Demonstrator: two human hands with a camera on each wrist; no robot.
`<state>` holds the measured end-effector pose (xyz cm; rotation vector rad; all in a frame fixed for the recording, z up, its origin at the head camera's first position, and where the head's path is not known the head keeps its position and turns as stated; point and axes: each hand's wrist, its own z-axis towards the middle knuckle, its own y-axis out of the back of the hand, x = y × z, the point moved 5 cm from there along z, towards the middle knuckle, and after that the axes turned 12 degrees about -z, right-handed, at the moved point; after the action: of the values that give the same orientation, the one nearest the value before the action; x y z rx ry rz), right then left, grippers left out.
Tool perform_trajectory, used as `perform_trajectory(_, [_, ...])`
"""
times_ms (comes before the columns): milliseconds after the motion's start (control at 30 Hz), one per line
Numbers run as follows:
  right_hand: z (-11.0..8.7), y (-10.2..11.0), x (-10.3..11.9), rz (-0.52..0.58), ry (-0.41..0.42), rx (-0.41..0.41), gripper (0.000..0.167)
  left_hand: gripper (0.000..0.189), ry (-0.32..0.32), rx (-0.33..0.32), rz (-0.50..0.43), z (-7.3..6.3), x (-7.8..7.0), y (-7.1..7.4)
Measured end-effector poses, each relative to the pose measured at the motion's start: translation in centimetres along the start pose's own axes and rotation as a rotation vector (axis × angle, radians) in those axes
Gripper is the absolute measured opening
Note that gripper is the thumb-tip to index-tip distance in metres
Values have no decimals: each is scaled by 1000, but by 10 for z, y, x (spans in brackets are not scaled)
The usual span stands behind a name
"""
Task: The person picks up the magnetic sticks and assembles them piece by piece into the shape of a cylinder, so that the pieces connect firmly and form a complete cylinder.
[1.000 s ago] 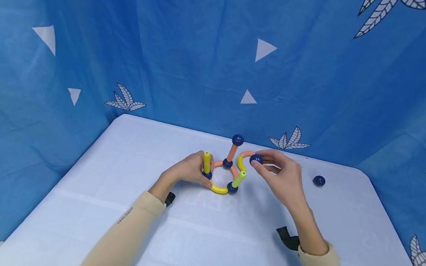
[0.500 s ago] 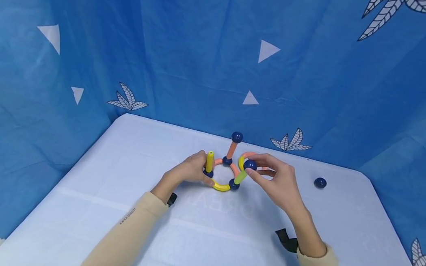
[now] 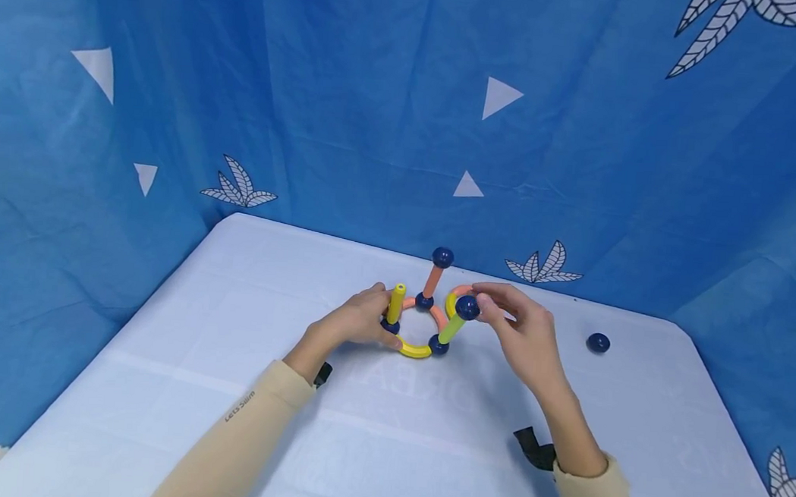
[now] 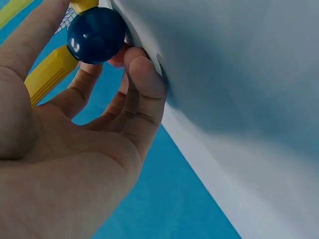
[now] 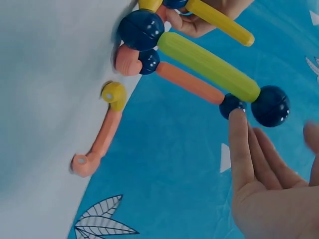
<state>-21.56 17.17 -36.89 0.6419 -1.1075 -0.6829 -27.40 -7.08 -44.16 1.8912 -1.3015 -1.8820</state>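
A ring of curved magnetic rods and blue balls lies on the white table, with straight rods standing up from it. My left hand (image 3: 361,318) holds the ring's left side, thumb and fingers around a blue ball (image 4: 97,36) below the upright yellow rod (image 3: 397,304). A tilted green rod (image 5: 209,67) now carries a blue ball (image 3: 467,307) on its top end. Right beside that ball is my right hand (image 3: 526,328), fingers extended and thumb apart in the right wrist view. Behind stands an orange rod (image 3: 433,281) topped by another blue ball (image 3: 442,257).
Joined yellow and orange curved rods (image 5: 106,132) lie on the table beyond the ring, partly behind the right hand in the head view. A loose blue ball (image 3: 598,342) sits farther right. A blue curtain (image 3: 379,110) hangs behind the table (image 3: 287,272).
My right hand brought a blue ball leftward onto the green rod's top, then let go and drew slightly back right. The left hand stays at the ring.
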Motion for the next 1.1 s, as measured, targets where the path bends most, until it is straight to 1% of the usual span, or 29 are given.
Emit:
perform_trajectory(67, [2, 0, -6, 2, -31, -16, 38, 50, -2, -1, 2, 0, 1, 0])
perform_trajectory(133, [5, -1, -15, -21, -69, -18, 35, 51, -1, -1, 1, 1, 0, 0])
perform_trajectory(233, [12, -3, -34, -92, -133, 7, 32, 53, -2, 4, 1, 2, -3, 0])
perform_trajectory(333, [24, -11, -55, -181, -180, 42, 33, 59, -1, 11, -7, 3, -4, -1])
perform_trajectory(433, [42, -26, -68, -232, -180, 76, 33, 60, 12, -6, -11, 1, -3, 0])
perform_trajectory(533, [57, -42, -75, -277, -151, 103, 30, 57, 20, -21, -32, -2, -2, 0])
perform_trajectory(667, [67, -51, -82, -350, -166, 99, 21, 51, 1, -10, -79, -4, -2, -2])
perform_trajectory(733, [69, -52, -83, -373, -172, 99, 18, 50, -3, -14, -84, -4, -1, -3])
perform_trajectory(833, [72, -50, -83, -401, -152, 90, 17, 49, -5, -30, -74, -3, 0, -1])
perform_trajectory(900, [72, -49, -84, -418, -153, 80, 17, 51, -6, -30, -70, -3, 1, -1])
perform_trajectory(1000, [71, -46, -91, -440, -189, 58, 17, 54, -9, -16, -73, -2, 0, -2])
perform_trajectory(1100, [69, -42, -98, -438, -224, 53, 18, 56, 1, -9, -73, -2, 0, -2])
